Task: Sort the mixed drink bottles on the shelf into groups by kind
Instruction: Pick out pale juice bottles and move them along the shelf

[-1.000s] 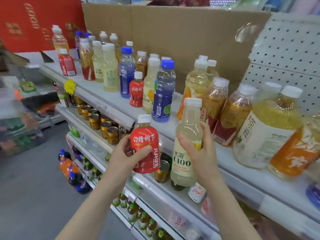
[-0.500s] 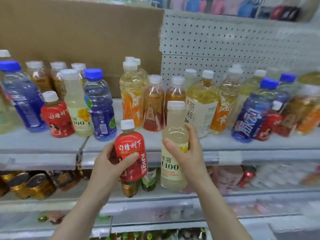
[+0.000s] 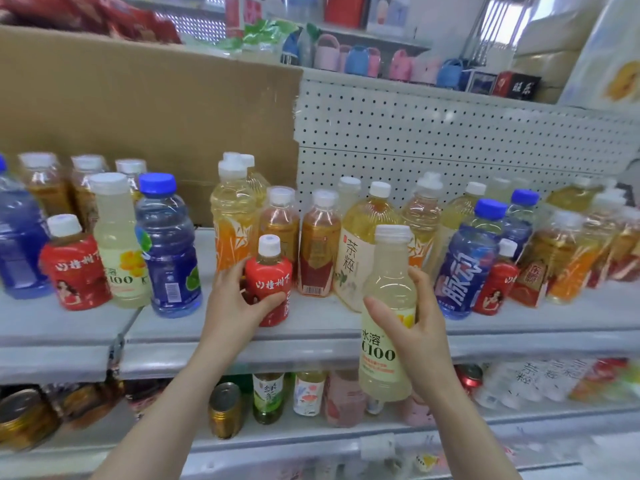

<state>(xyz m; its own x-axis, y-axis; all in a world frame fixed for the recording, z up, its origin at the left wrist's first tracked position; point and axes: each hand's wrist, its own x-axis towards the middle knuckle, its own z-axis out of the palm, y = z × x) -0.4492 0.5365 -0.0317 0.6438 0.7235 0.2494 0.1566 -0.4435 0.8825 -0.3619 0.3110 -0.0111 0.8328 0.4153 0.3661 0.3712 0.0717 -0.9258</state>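
The grey shelf (image 3: 311, 344) runs from nine to three o'clock. Its row of bottles blurs towards three, where the labels cannot be read, and at nine a blue bottle (image 3: 17, 237) is cut off by the frame edge. The lower shelf (image 3: 311, 441) at six is smeared too; only a gold can (image 3: 225, 410) and a green tea bottle (image 3: 268, 398) are clear there. Behind the row stand a brown cardboard sheet (image 3: 138, 116) at ten and a white pegboard (image 3: 450, 140) at one. The pale C100 bottle (image 3: 388, 299) is upright at about four o'clock of centre, in front of the shelf lip, its base hanging before the lower shelf. The right hand (image 3: 426, 330) covers its three o'clock side and grips it, thumb across the label, fingers (image 3: 420, 282) curled behind. The small red-labelled juice bottle (image 3: 272, 282) sits at seven o'clock of centre near the shelf front; whether its base touches the shelf cannot be told. The left hand (image 3: 228, 306) wraps it from nine o'clock, with the fingertips hidden behind it and the thumb pressed low on the label.
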